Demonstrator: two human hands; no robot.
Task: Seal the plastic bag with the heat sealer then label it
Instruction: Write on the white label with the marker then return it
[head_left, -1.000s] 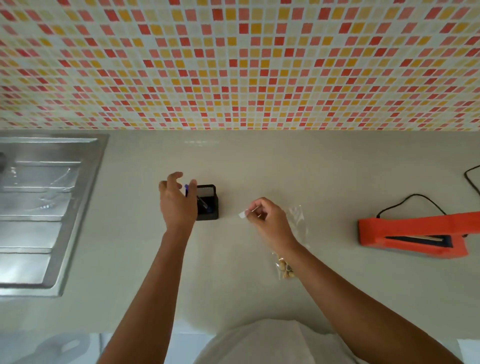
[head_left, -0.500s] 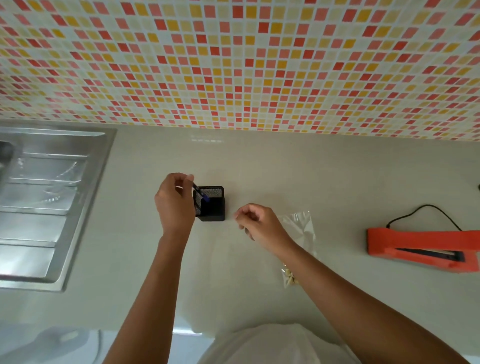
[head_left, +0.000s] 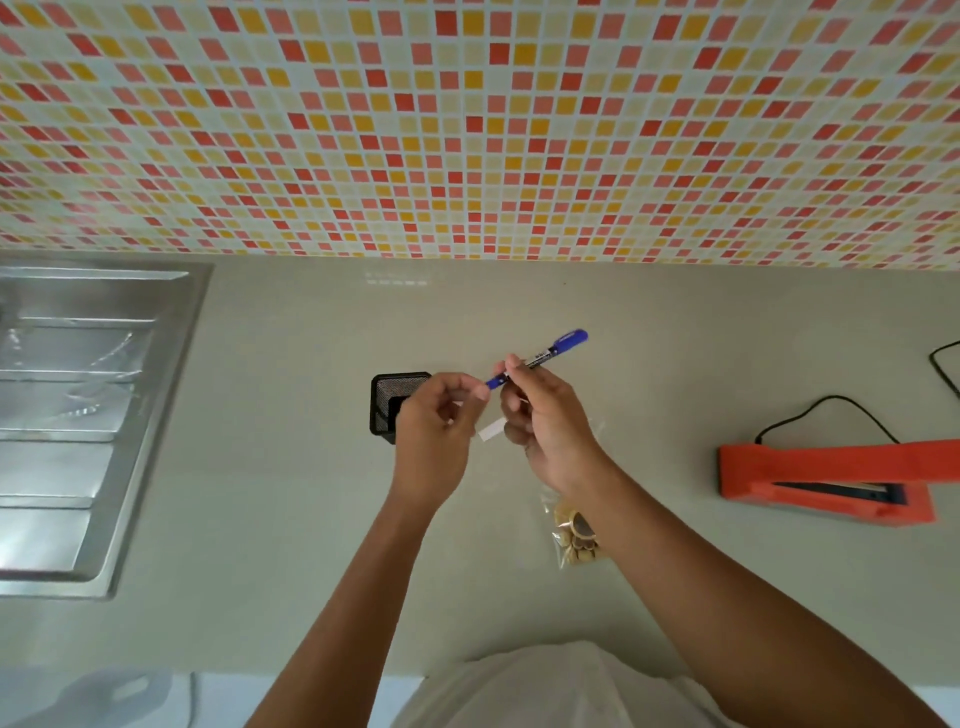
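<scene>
Both hands hold a blue marker pen (head_left: 563, 344) above the counter. My left hand (head_left: 434, 441) pinches its near tip, while my right hand (head_left: 548, 421) grips the barrel. A small white label (head_left: 491, 431) sticks out from the lower fingers of my right hand. The clear plastic bag (head_left: 574, 538), with pale round pieces in its bottom, lies on the counter, mostly hidden under my right wrist and forearm. The orange heat sealer (head_left: 821, 467) sits at the right, well apart from both hands.
A black mesh pen holder (head_left: 390, 397) stands just left of my left hand. A steel sink and drainboard (head_left: 78, 415) fill the left side. The sealer's black cable (head_left: 831, 408) loops behind it. A tiled wall (head_left: 467, 130) closes off the back.
My left hand has lifted the blue pen out of the black holder and carried it right. My right hand has risen to meet it, and both now hold the pen.
</scene>
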